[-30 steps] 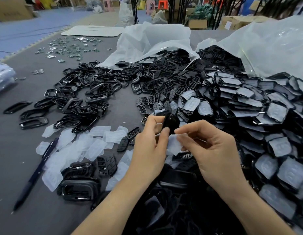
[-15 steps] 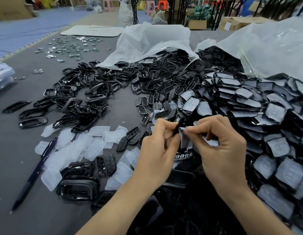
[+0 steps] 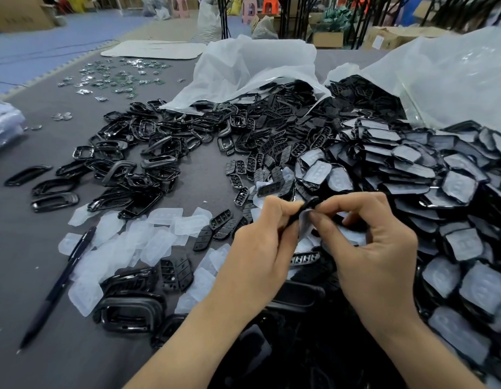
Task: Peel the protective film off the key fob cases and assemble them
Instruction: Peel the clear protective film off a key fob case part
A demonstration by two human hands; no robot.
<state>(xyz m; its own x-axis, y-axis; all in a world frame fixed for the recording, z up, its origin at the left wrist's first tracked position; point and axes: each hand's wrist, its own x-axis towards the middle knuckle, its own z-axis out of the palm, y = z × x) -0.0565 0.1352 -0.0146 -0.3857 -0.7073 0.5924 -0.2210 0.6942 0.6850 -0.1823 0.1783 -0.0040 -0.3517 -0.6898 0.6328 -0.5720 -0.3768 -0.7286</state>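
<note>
Peeled films (image 3: 126, 242) lie heaped at the left of the desk (image 3: 25, 248), out of my way. My left hand (image 3: 260, 248) pinches the black case (image 3: 307, 206) edge-up above the desk, so my right hand (image 3: 375, 248) can pinch its film (image 3: 306, 223). The unpeeled cases (image 3: 440, 178) wait within reach on the right.

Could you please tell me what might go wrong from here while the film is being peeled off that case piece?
1. The left hand pinches the small black case piece with fingertips only. As the right hand pulls the film, the piece could slip and get lost in the heap of film-covered cases beside it.
2. The peeled films lie among bare parts near the pen. Another dropped film might hide parts needed for assembly.
</note>
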